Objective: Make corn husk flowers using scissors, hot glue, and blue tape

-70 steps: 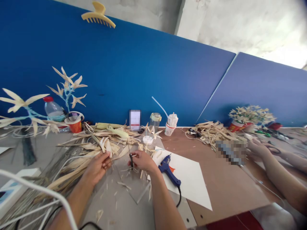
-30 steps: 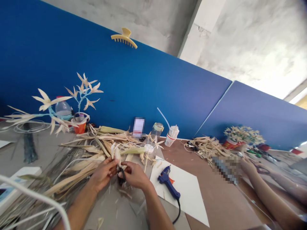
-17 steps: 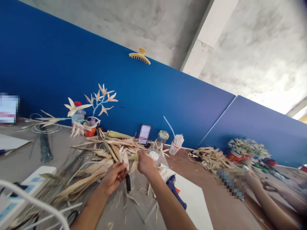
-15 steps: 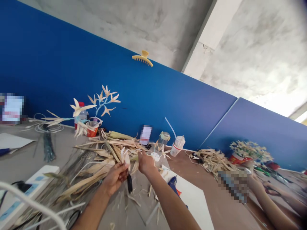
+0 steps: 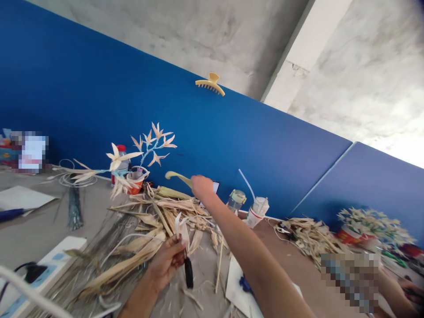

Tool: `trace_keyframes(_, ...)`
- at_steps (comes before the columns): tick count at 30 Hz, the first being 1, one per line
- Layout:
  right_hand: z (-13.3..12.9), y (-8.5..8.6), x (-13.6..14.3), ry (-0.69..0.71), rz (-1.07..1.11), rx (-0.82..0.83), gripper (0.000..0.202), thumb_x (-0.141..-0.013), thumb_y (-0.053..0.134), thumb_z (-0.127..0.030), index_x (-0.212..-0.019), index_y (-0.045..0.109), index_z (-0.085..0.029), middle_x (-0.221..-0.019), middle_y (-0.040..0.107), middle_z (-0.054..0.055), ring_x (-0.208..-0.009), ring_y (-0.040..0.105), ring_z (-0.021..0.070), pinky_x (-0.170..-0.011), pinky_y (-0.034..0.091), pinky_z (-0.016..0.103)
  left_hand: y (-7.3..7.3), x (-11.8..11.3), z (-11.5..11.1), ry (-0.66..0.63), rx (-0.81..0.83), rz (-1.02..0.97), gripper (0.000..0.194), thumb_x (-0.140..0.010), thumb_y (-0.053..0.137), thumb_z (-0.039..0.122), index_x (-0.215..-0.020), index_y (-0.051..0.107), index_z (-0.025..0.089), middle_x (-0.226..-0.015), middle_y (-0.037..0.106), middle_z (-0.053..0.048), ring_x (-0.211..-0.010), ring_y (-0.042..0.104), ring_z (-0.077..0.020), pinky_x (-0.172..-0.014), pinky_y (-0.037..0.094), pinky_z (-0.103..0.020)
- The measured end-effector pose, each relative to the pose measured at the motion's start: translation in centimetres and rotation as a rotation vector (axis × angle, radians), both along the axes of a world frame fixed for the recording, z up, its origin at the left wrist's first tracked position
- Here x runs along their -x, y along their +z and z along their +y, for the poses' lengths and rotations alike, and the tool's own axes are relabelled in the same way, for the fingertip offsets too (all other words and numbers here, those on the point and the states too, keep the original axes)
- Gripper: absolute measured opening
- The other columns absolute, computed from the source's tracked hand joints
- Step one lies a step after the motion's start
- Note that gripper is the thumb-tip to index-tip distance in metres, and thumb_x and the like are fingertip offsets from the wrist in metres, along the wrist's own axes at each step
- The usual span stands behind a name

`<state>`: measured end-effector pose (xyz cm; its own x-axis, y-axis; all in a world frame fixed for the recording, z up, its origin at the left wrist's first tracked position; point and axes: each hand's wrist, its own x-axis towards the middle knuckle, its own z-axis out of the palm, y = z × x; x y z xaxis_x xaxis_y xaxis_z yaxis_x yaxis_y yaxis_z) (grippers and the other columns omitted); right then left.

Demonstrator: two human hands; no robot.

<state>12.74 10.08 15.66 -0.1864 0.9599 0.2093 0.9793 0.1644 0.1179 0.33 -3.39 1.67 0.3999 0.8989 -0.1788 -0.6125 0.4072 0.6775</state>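
Observation:
My left hand (image 5: 167, 260) is closed around pale corn husk pieces (image 5: 182, 229), which stick up above its fingers. A black, handle-like piece (image 5: 188, 273) points down from the same hand; its other end is hidden. Raised over the back of the table, my right hand (image 5: 202, 187) grips a yellowish corn husk strip (image 5: 179, 176) whose curled end points left. Beneath both hands spreads a pile of dried corn husks (image 5: 132, 247). Just behind, husk flowers on a blue-wrapped stem (image 5: 145, 152) stand in a red paper cup (image 5: 135, 185).
A white power strip (image 5: 49, 269) and cable lie front left, near a bundle of wires (image 5: 75, 212). A clear jar (image 5: 236, 199) and a white cup with straw (image 5: 256, 212) stand by the blue partition (image 5: 265, 145). Another person's arm (image 5: 392, 287) is at far right.
My right hand has risen and moved away from my left hand, lifting the yellowish husk strip. My left hand still holds its husk pieces. The whole view has shifted slightly.

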Motion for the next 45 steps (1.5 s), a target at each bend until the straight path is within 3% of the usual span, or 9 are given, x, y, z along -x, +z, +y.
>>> trace_keyframes(5,3.3,-0.9,3.6,0.037,0.248,0.004,0.062,-0.077,0.060,-0.020,-0.137,0.043,-0.016,-0.140,0.041,0.020,-0.105,0.061,0.0277,-0.085,0.049,0.038,-0.4,-0.1,0.3,0.054,0.024,0.013,0.048,-0.046,0.088,0.038,-0.063,0.048,0.017,-0.041,0.033,0.012,-0.037,0.021,-0.0005,-0.041,0.017,-0.017)
trace_keyframes(7,2.5,-1.3,3.0,0.042,0.476,0.030,0.060,-0.080,0.059,-0.025,-0.137,0.043,-0.014,-0.136,0.046,0.019,-0.106,0.060,0.0260,-0.089,0.047,0.038,-0.2,-0.1,0.4,0.082,0.039,0.018,0.049,-0.045,0.089,0.037,-0.063,0.048,0.017,-0.042,0.034,0.013,-0.037,0.022,-0.0004,-0.041,0.018,-0.017)
trace_keyframes(10,-1.8,-2.6,0.3,0.019,0.835,0.070,0.038,-0.084,0.052,-0.024,-0.120,0.057,-0.016,-0.105,0.065,0.009,-0.089,0.063,0.0182,-0.083,0.048,0.031,0.3,0.1,0.3,0.125,0.045,0.034,0.050,-0.043,0.090,0.035,-0.064,0.048,0.017,-0.042,0.035,0.013,-0.037,0.024,-0.0005,-0.041,0.019,-0.016)
trace_keyframes(14,-10.9,-6.7,-3.5,0.040,1.155,0.353,0.021,-0.081,0.051,-0.018,-0.096,0.065,-0.017,-0.070,0.061,-0.002,-0.055,0.056,0.0094,-0.061,0.045,0.023,0.5,0.0,0.3,0.108,-0.002,0.086,0.046,-0.049,0.087,0.036,-0.067,0.049,0.016,-0.043,0.036,0.012,-0.037,0.025,-0.0011,-0.041,0.019,-0.016)
trace_keyframes(17,-16.4,-10.4,-4.4,-0.072,1.325,0.473,0.019,-0.076,0.053,-0.017,-0.091,0.065,-0.016,-0.067,0.059,-0.003,-0.046,0.050,0.0058,-0.051,0.038,0.020,0.2,-0.3,0.2,0.081,-0.061,0.116,0.043,-0.053,0.085,0.035,-0.067,0.048,0.017,-0.041,0.032,0.014,-0.036,0.022,-0.0014,-0.040,0.018,-0.017)
trace_keyframes(20,-19.0,-12.9,-3.9,-0.117,1.545,0.551,0.019,-0.074,0.055,-0.022,-0.090,0.063,-0.016,-0.071,0.060,-0.003,-0.041,0.045,0.0040,-0.045,0.032,0.019,0.0,-0.6,0.1,0.052,-0.114,0.169,0.041,-0.055,0.084,0.035,-0.067,0.049,0.017,-0.041,0.033,0.013,-0.036,0.023,-0.0017,-0.040,0.019,-0.017)
trace_keyframes(30,-18.5,-14.1,-3.0,-0.011,1.668,0.680,0.048,-0.055,0.075,-0.026,-0.101,0.062,-0.018,-0.079,0.059,-0.004,-0.046,0.044,0.0043,-0.045,0.031,0.019,0.1,-1.1,-0.2,0.060,-0.128,0.290,0.044,-0.051,0.085,0.039,-0.067,0.051,0.016,-0.043,0.033,0.013,-0.037,0.023,-0.0013,-0.039,0.019,-0.016)
trace_keyframes(35,-18.5,-15.1,-2.7,-0.045,1.611,0.569,0.043,-0.055,0.077,-0.028,-0.096,0.066,-0.018,-0.066,0.054,-0.006,-0.052,0.045,0.0061,-0.051,0.035,0.020,-0.4,-1.4,-0.1,0.048,-0.125,0.311,0.044,-0.051,0.084,0.040,-0.067,0.052,0.016,-0.044,0.033,0.013,-0.038,0.023,-0.0014,-0.039,0.019,-0.016)
trace_keyframes(45,-18.3,-15.5,-4.2,-0.098,1.893,0.712,0.051,-0.054,0.078,-0.039,-0.097,0.061,-0.017,-0.066,0.065,0.000,-0.042,0.042,0.0052,-0.040,0.020,0.017,-0.3,-1.3,-0.2,0.091,-0.172,0.296,0.034,-0.061,0.079,0.034,-0.070,0.051,0.016,-0.049,0.035,0.012,-0.038,0.023,-0.0010,-0.039,0.020,-0.016)
